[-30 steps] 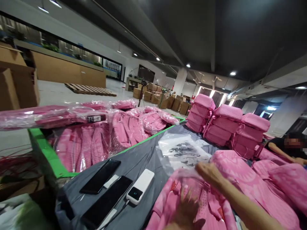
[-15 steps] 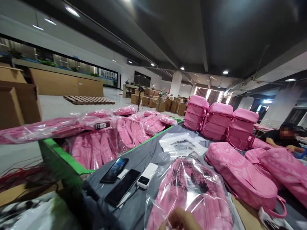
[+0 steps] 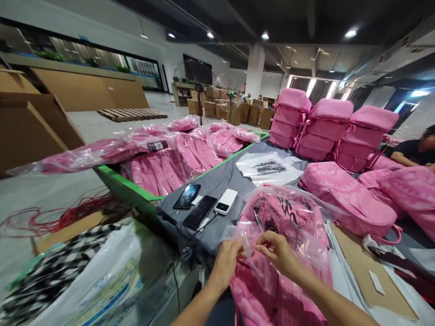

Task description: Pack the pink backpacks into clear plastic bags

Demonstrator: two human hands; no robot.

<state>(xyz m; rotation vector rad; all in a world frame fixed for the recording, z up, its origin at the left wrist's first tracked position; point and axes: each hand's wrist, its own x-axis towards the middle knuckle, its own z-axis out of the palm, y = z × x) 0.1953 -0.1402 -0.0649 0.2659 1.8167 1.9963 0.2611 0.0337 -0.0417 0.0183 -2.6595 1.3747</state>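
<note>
A pink backpack [image 3: 272, 299] lies in front of me on the table, its upper part inside a clear plastic bag [image 3: 299, 222] with black print. The lower part of the backpack shows outside the film. My left hand [image 3: 227, 262] is closed on the bag's edge at the left side. Close beside it, my right hand [image 3: 279, 254] pinches the same film between thumb and fingers. The fingertips of both hands are a short gap apart over the backpack.
Phones [image 3: 200, 212] and a white power bank [image 3: 226, 201] lie left of the backpack. Beyond are flat printed bags [image 3: 268, 167] and stacked pink backpacks [image 3: 326, 115]. A green-edged bin [image 3: 142, 192] holds bagged backpacks. Cardboard [image 3: 367, 267] lies at right; a person [image 3: 413, 149] sits further off.
My view has tilted downward. Both hands and forearms now show, where only part of a hand showed at the bottom. The bag's edge is now gathered up in my fingers.
</note>
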